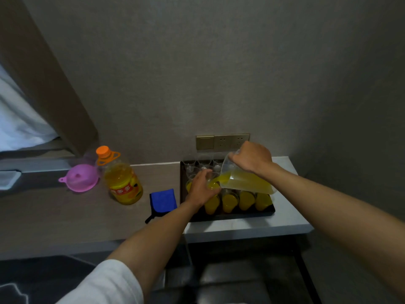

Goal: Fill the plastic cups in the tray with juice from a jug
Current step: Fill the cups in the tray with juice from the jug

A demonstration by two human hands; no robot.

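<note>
- I am gripping the tilted jug [245, 182] in my right hand [252, 159], pouring juice.
- My left hand [200, 189] is curling around the plastic cup [212, 182] under the spout, steadying it.

Bottle [123, 182] left of cloth [163, 200] — tray [230, 212] right (funnel [81, 177] leftmost)

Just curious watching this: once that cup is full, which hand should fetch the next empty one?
Left, probably. The left hand already holds the clear plastic cup beside the empty cups; the right hand is busy tilting the clear plastic jug.
</note>
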